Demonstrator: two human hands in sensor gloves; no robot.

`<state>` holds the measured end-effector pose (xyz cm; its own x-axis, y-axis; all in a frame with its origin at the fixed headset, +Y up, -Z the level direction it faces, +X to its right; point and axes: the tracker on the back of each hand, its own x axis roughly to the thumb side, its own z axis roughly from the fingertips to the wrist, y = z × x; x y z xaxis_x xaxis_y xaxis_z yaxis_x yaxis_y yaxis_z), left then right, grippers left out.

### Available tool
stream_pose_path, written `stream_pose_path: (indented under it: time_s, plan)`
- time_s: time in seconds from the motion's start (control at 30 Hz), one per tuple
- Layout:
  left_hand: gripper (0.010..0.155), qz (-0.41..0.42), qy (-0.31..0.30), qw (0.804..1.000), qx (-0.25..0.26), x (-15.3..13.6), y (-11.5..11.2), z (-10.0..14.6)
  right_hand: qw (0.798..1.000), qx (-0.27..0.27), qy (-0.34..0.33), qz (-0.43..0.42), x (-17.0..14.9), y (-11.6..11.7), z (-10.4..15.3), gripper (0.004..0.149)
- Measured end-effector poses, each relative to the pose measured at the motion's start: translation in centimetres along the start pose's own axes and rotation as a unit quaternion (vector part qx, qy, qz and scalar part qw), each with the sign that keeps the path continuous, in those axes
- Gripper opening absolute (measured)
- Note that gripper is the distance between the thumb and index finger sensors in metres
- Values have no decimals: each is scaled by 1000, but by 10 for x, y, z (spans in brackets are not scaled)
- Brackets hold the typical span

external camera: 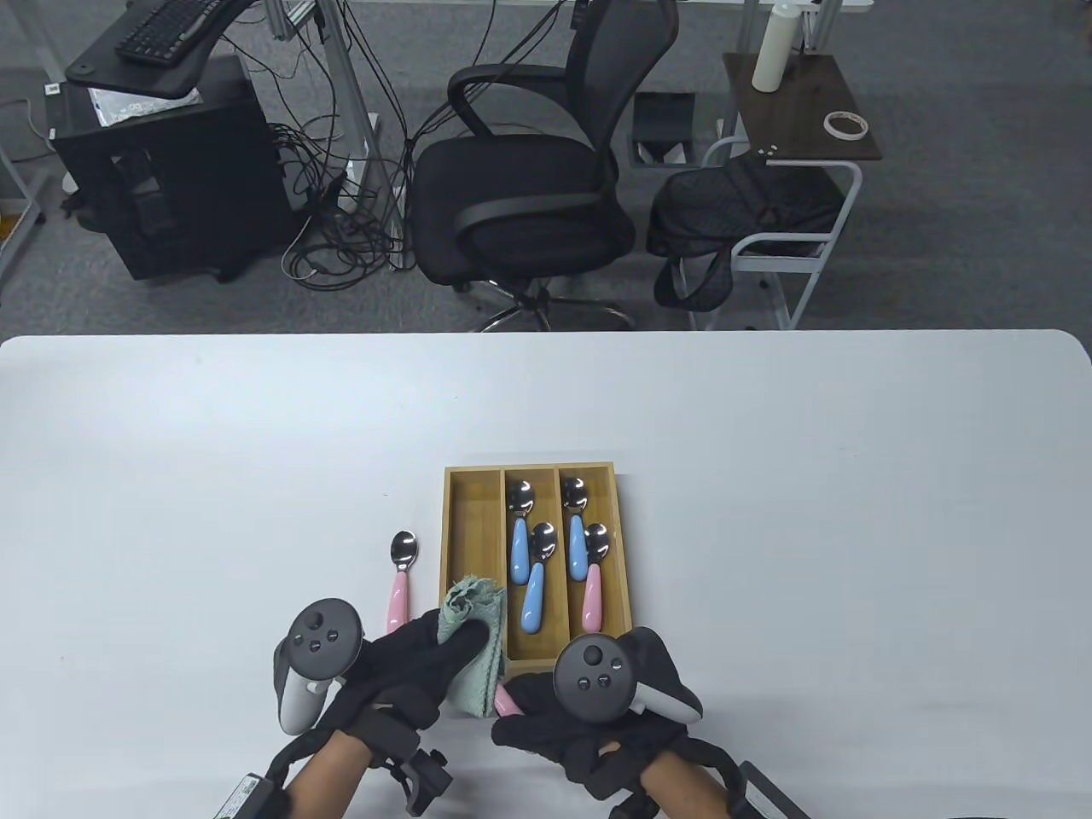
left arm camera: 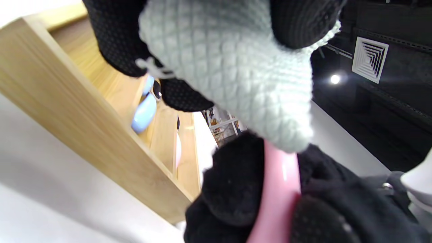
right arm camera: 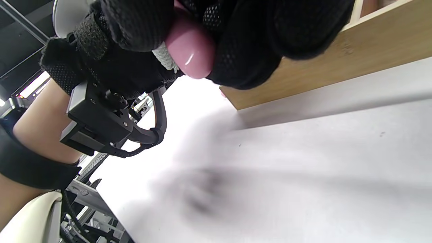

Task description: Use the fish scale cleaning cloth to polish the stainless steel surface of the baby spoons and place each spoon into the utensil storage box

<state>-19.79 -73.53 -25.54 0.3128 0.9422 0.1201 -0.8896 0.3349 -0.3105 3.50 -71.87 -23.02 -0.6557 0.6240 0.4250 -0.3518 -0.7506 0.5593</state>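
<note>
Cloth (external camera: 473, 636) round spoon (left arm camera: 280, 199) (pink handle)

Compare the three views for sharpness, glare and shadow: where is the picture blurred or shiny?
Table view: sharp, evenly lit, soft shadow beside the box. Left wrist view: cloth crisp, box wall and table blurred, ceiling lamp flares. Right wrist view: glint on the pink handle, smeared dark shadow on the table.

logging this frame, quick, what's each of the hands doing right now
Left hand: grips the green cloth, wrapped over the spoon's bowl end.
Right hand: grips the pink spoon handle.
</note>
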Motion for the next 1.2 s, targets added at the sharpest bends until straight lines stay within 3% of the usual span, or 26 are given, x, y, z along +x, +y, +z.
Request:
stream_pose_path:
  time_s: [0.2,0.43,0.53,0.63,0.87,1.2]
  plan:
    - [47,-36,-6,997,69,2,22,4,1000,5,12,10,0,-1,-1,49]
    - [48,70,39,981,177,-18,78,16,992,-49,101,-56,-14,-17,-25,51]
    - [49,103,36,981,160,-19,88,18,987,-39,139,-76,-10,-36,-52,52]
    - [49,119,24,977,173,-16,91,20,980,-41,193,-35,-7,-51,-86,53]
    - [49,139,30,973,183,-20,96,23,956,-39,275,-91,-29,-51,-150,54]
    - [49,156,40,971,175,-22,96,22,952,-44,294,-79,-32,-50,-181,56]
